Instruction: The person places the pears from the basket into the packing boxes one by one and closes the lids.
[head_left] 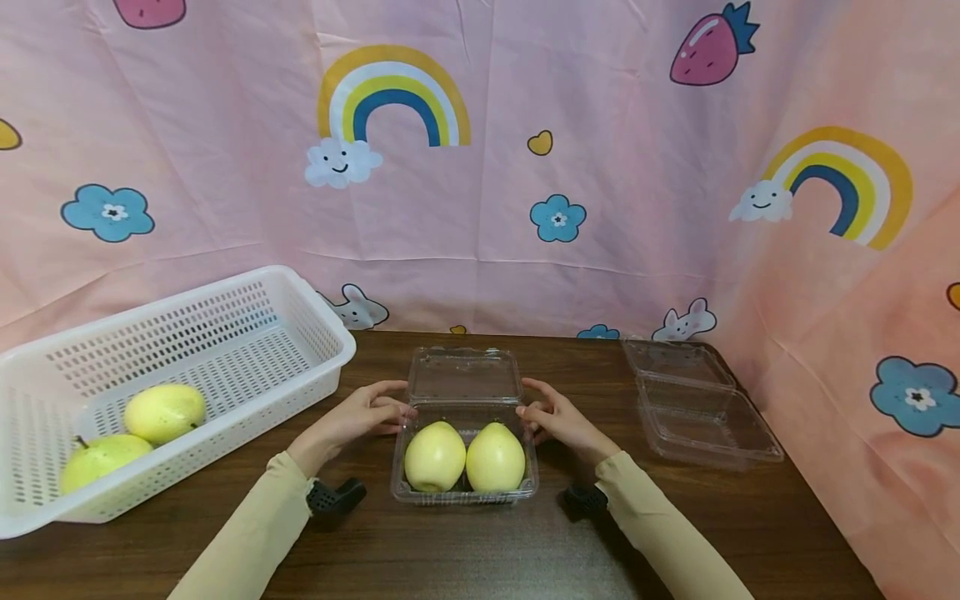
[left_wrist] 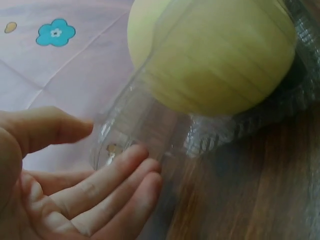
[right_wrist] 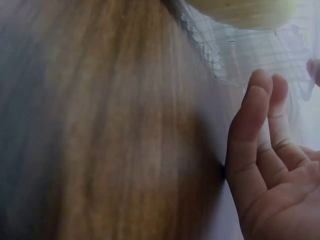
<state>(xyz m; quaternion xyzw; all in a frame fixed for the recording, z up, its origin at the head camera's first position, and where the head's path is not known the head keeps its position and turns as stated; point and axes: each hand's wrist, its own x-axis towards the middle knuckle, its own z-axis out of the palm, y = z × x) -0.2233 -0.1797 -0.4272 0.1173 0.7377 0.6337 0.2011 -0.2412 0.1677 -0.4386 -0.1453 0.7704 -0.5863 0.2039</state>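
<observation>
Two yellow-green pears (head_left: 435, 457) sit side by side in a clear plastic clamshell box (head_left: 467, 498). The box's lid (head_left: 465, 375) stands raised at the back. At the box's left side is my left hand (head_left: 367, 414), its thumb apart from its fingers; in the left wrist view the fingers (left_wrist: 107, 192) lie extended against or close to the clear wall. My right hand (head_left: 558, 421) is on the opposite side, near the hinge. In the right wrist view its fingers (right_wrist: 250, 130) reach to the box wall, only slightly bent. Firm contact is hard to tell.
To the left stands a white perforated basket (head_left: 247, 417) with two more pears (head_left: 165, 412) in it. Another clear clamshell box (head_left: 708, 417) lies open on the right of the dark wooden table (head_left: 480, 550). A pink patterned cloth (head_left: 480, 275) hangs behind.
</observation>
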